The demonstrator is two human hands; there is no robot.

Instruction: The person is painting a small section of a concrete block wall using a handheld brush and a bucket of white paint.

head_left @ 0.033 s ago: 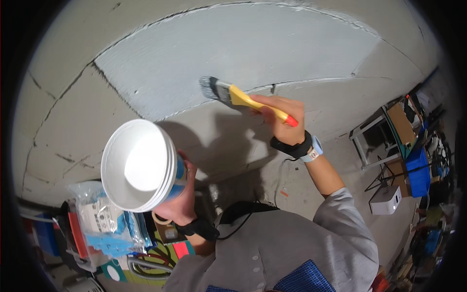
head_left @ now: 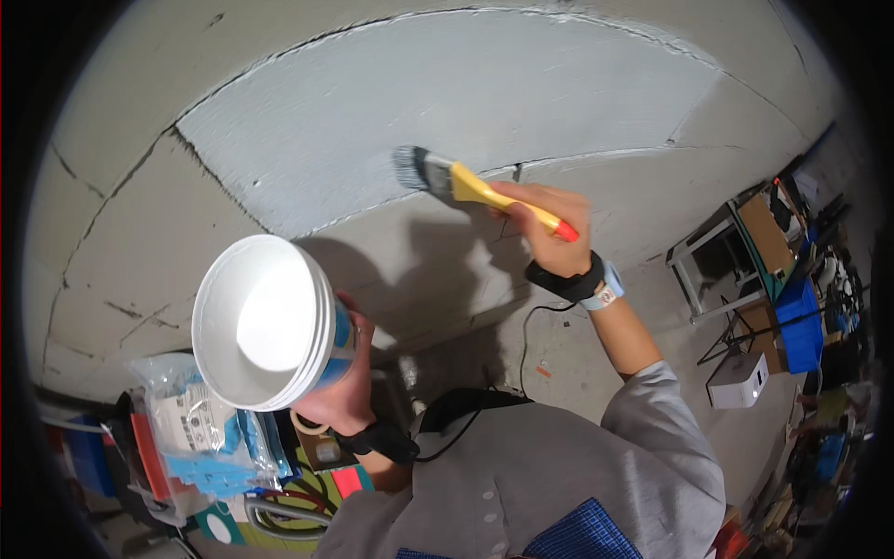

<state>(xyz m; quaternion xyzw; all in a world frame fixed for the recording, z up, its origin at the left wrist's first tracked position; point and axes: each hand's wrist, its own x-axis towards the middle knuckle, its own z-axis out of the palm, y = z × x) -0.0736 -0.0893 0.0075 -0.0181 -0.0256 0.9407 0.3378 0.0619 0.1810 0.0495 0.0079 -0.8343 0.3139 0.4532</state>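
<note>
My right hand (head_left: 549, 222) grips a paintbrush (head_left: 473, 187) by its yellow, red-tipped handle. The dark bristles, whitish at the tips, lie against a pale painted patch (head_left: 484, 79) on the wall, close to its lower edge. Cracks and dark lines border that patch. My left hand (head_left: 340, 396) is wrapped round the side of a white plastic bucket (head_left: 251, 391). The bucket tilts so that its opening faces me, and bright white shows inside; how much it contains I cannot tell. Part of a blue label shows beside my fingers.
Below the bucket lies a clear plastic bag (head_left: 191, 410) with white and blue packages, beside a red item (head_left: 152, 456). At right stand a metal-framed table (head_left: 694, 270), a white box (head_left: 738, 380) and a blue bin (head_left: 799, 317). A black cable (head_left: 526, 340) hangs from my right wristband.
My right hand and the brush have shifted slightly to the right, the bristles staying on the painted patch. My left hand still holds the bucket in nearly the same place.
</note>
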